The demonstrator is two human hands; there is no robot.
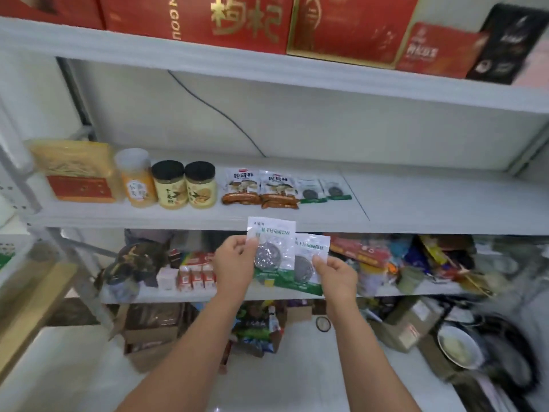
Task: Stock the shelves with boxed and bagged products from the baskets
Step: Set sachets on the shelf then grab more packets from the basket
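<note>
The left hand pinches a white-and-green packet by its left edge, thumb on the front. The right hand pinches a second packet near its lower right corner. The two overlap, the left one in front. Both are held just below the front edge of the middle shelf, where two matching packets (dark discs inside) lie beside mushroom bags.
</note>
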